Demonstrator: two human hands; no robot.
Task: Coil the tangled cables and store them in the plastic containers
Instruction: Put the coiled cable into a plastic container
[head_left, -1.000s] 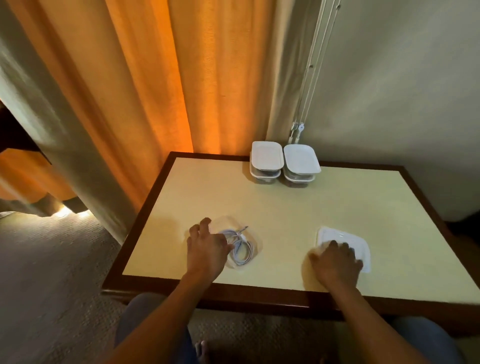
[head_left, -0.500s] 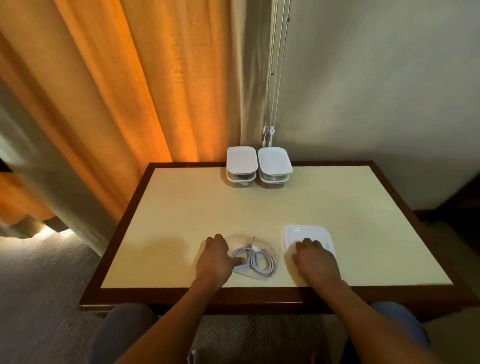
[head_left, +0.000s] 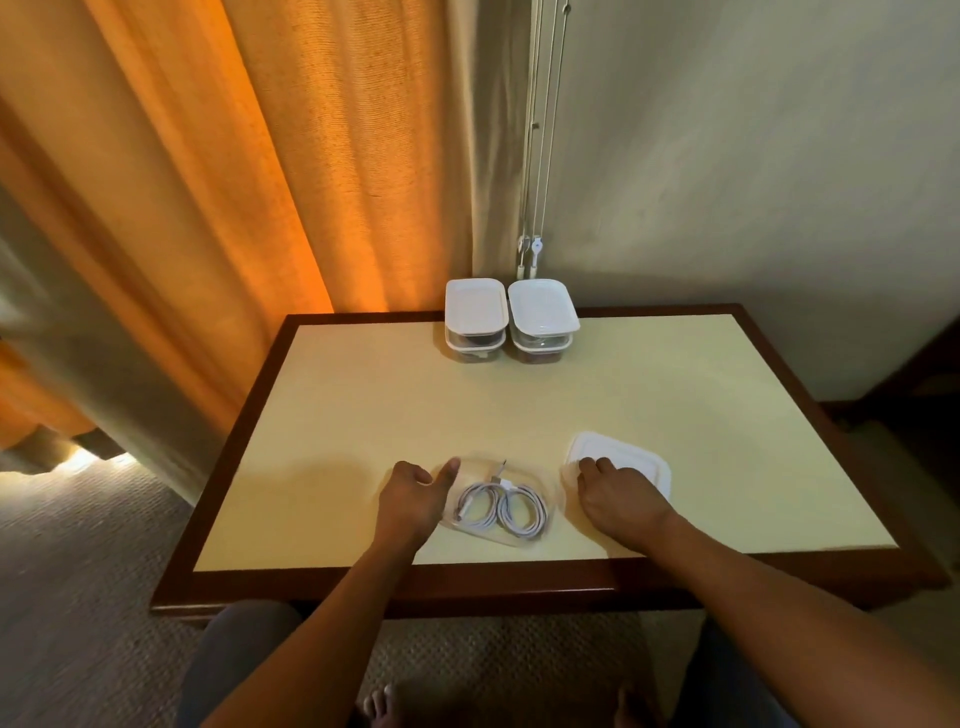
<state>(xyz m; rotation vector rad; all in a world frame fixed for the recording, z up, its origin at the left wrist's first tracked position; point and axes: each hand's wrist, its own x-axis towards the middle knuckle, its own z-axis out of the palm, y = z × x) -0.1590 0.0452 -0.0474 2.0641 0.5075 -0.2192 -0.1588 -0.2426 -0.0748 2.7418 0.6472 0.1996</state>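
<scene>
A white cable (head_left: 501, 509) lies coiled in two loops inside a clear plastic container (head_left: 551, 493) near the table's front edge. My left hand (head_left: 413, 501) holds the container's left side, thumb stretched along its far rim. Just to the right lies the white lid (head_left: 641, 462), flat on the table. My right hand (head_left: 618, 496) rests on the lid's near left corner with fingers curled over its edge.
Two stacks of lidded containers (head_left: 475, 309) (head_left: 543, 312) stand side by side at the back of the cream table (head_left: 519, 405). Orange curtains hang behind and to the left, blind cords and a wall behind. The table has a dark wooden border.
My thumb has left the cable and now lies along the container's rim. My right hand has stayed on the lid. The head view has shifted, centring the table.
</scene>
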